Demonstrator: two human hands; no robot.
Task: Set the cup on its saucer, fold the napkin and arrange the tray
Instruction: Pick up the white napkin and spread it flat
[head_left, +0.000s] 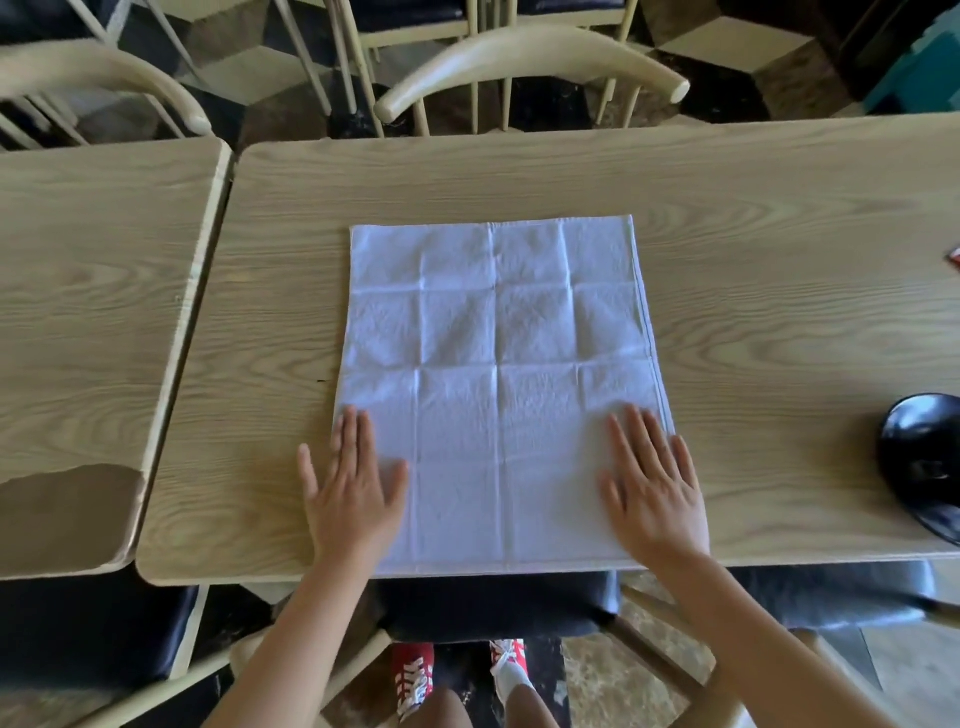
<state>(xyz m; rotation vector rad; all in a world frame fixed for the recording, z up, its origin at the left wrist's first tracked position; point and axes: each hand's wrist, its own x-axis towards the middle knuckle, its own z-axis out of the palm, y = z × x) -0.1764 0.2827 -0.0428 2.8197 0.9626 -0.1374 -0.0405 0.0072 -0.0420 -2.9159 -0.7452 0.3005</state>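
A white cloth napkin (496, 364) lies spread flat on the wooden table (753, 249), creased into a grid of old fold lines, its near edge at the table's front edge. My left hand (350, 488) rests palm down on the napkin's near left corner, fingers apart. My right hand (654, 488) presses flat on the near right corner, fingers spread. Neither hand holds anything. A glossy black dish (922, 462) sits at the right edge of the view, partly cut off. No cup is in view.
A second wooden table (93, 312) butts against the left side with a narrow gap between. Pale wooden chairs (530, 57) stand behind the far edge. A small red object (954, 255) peeks in at the far right. A dark-seated chair (493, 603) sits below the front edge.
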